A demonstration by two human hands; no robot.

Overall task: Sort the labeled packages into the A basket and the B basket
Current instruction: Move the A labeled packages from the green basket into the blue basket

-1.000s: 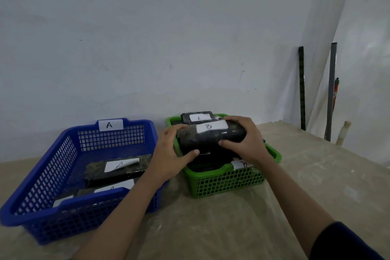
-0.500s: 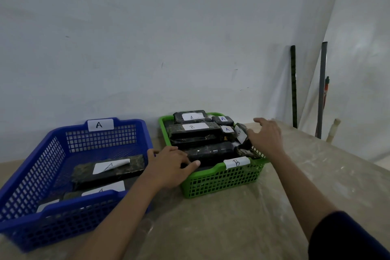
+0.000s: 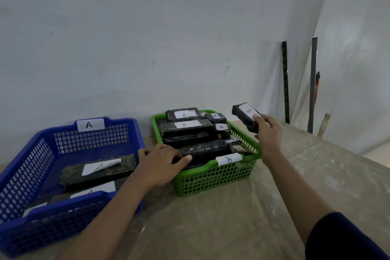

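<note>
Right hand [image 3: 267, 133] pinches B pack [image 3: 245, 116]; best lowered into green basket [image 3: 213, 170] just left; left hand [image 3: 162, 164] relaxed, steadying.

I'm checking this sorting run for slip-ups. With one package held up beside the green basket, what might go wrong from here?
1. The right hand pinches the black wrapped package labeled B by one end only; it may slip.
2. The green plastic basket tagged B is heaped and holds small black packages labeled A; these could get buried.
3. The left hand rests between the baskets, near the blue plastic basket tagged A, and may nudge one.
</note>
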